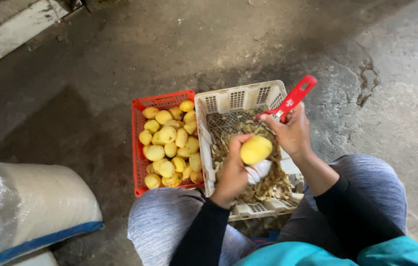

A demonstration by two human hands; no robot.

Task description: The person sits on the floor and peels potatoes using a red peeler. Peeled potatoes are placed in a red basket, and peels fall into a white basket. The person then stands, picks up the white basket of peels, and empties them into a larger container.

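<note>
Two crates sit side by side on the floor: one red crate (142, 148) and one white crate (238, 98), the white one touching the red crate's right side. The red crate holds roughly two dozen peeled yellow potatoes (169, 148); the exact number cannot be told, since they lie heaped. One more peeled potato (255, 149) is above the white crate, along with one red-handled peeler (290, 101). One white sack (26, 207) lies left of the red crate.
</note>
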